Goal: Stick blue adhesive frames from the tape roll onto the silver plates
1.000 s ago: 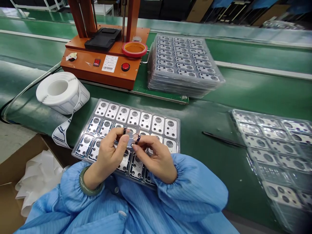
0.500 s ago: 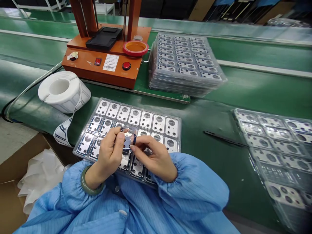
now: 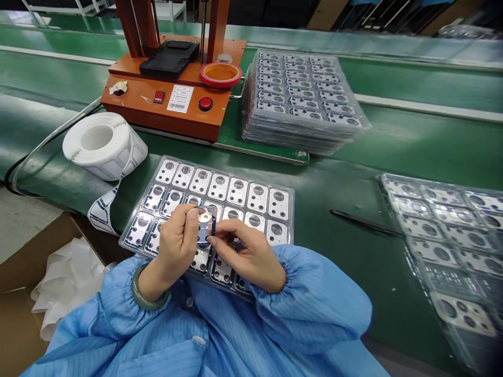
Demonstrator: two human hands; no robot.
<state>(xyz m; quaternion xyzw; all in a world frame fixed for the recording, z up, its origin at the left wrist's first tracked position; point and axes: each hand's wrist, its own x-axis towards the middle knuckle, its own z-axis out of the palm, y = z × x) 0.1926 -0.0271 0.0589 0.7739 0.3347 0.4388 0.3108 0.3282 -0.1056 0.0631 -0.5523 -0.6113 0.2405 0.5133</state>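
Observation:
A small see-through adhesive sticker [image 3: 206, 226] with a dark blue outline is held above the plastic tray [image 3: 291, 209]. My left hand [image 3: 177, 240] is closed on its left side, thumb against curled fingers. At its lower right edge, my right hand [image 3: 248, 255] pinches with thumb and forefinger. Whether a metal plate lies behind the sticker I cannot tell. Rows of silver plates [image 3: 258, 198] with round holes fill the tray under my hands; some have dark blue edging. My hands and sleeves hide part of the lower rows.
A roll of stickers [image 3: 118, 128] stands left, its strip hanging over the bench edge above a cardboard box [image 3: 23, 319] of white liner. Behind are an orange press [image 3: 161, 112] and stacked trays [image 3: 298, 136]. Black tweezers [image 3: 365, 222] and another tray stack [image 3: 440, 230] lie right.
The sticker has moved slightly down and left, closer against my left hand. My right fingertips have followed it, and both hands keep their grip. The whole view has shifted a little.

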